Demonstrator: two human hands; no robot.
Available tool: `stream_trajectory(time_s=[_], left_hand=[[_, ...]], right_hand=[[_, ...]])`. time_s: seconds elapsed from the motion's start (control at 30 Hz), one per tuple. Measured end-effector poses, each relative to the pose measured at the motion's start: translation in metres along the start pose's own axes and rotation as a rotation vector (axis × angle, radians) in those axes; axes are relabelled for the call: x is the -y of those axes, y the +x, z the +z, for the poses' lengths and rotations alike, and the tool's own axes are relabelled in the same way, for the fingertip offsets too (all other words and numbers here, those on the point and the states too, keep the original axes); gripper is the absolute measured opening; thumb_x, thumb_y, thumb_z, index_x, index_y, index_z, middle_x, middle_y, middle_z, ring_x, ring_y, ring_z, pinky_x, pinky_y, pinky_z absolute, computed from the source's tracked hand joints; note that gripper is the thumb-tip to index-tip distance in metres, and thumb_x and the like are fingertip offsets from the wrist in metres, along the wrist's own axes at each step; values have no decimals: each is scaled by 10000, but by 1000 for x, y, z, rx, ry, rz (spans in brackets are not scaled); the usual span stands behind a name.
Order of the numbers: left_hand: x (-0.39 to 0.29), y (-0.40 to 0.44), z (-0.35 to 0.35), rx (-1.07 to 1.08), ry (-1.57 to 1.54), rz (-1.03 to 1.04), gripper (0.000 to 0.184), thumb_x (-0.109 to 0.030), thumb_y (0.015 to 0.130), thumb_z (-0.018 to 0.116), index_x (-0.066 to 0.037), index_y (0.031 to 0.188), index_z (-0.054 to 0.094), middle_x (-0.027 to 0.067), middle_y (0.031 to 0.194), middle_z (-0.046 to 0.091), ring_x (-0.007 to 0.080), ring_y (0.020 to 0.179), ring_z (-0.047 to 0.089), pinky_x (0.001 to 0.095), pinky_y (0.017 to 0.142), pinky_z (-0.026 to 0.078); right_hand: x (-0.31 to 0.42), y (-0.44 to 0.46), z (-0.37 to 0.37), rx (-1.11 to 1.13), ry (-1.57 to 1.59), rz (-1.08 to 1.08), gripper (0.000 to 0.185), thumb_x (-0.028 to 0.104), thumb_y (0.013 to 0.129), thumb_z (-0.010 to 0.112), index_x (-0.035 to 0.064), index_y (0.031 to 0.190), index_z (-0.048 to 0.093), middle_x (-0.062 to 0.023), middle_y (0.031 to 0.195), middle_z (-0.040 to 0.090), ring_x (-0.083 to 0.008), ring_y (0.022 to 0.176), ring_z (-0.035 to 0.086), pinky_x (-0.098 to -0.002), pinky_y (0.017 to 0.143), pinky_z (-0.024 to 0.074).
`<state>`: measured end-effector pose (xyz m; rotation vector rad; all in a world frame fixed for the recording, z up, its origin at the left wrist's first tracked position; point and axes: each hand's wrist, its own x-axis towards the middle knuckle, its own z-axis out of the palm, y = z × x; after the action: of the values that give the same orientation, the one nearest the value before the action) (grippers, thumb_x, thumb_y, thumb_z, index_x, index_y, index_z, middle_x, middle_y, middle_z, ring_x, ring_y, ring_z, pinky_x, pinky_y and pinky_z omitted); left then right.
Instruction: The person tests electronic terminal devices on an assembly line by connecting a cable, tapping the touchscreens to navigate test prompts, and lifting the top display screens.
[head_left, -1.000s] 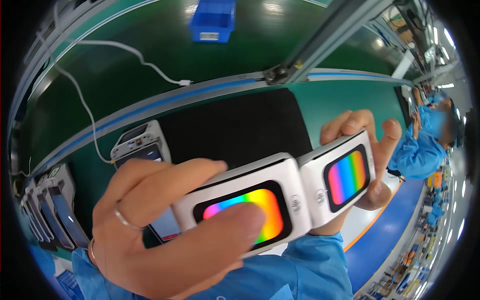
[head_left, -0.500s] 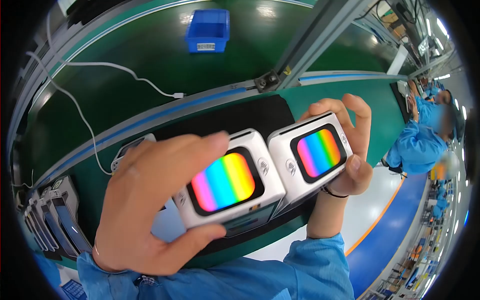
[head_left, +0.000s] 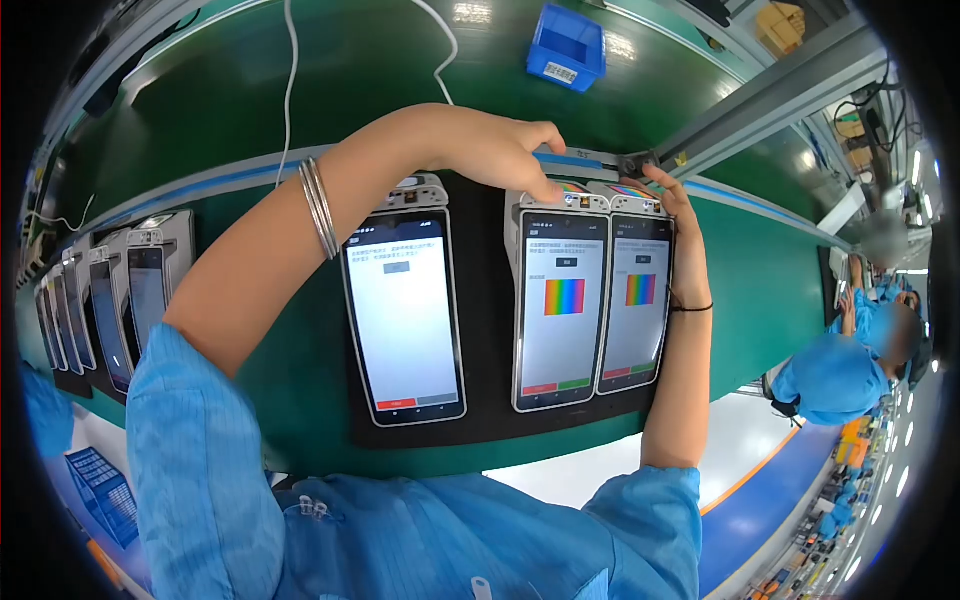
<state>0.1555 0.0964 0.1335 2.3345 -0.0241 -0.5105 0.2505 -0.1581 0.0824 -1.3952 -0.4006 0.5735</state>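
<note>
Two white handheld payment terminals, the middle terminal (head_left: 562, 345) and the right terminal (head_left: 633, 340), stand side by side, touching, over a black mat (head_left: 490, 400). Both main screens show a rainbow square above red and green buttons; their top ends carry small rainbow displays. My left hand (head_left: 490, 150) reaches across and curls around the middle terminal's top end, some fingers hidden behind it. Along the right terminal's outer edge, my right hand (head_left: 685, 240) is closed, fingers over the top corner. Left of them lies a third terminal (head_left: 405, 320), its screen mostly white, under my left forearm.
Several more terminals (head_left: 148, 285) stand in a row at the left. Beyond the metal rail are white cables (head_left: 292, 80) and a blue bin (head_left: 568, 50). A metal post (head_left: 760, 90) rises at the right back. A co-worker in blue (head_left: 835, 370) sits far right.
The two terminals, held up with their top displays facing me, are now lowered to the mat with main screens showing. My left hand moved from the front to their far end.
</note>
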Motion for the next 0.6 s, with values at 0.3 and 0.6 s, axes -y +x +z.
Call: stream_trajectory(time_s=[0.3,0.6], left_hand=[[71,-85,25,-756,-273,123,632,-385,877,613,-85,1375,365,203,1319,473,288,1254,445,386,1015,371],[80,-99,66,-693,-853,23,701,-379,854,616,-52,1389,301,199,1232,534,293,1173,497,365,1001,358]], right_hand=[[19,-104,1,-161,-427,5,551,165,937,500,7,1424,296,-230,1304,492,-238,1178,488,-336,1018,351],[-22,-158,4,-205,-171,-113,716,-26,799,575,-25,1434,245,-244,1343,455,-297,1257,441,-398,1070,324]])
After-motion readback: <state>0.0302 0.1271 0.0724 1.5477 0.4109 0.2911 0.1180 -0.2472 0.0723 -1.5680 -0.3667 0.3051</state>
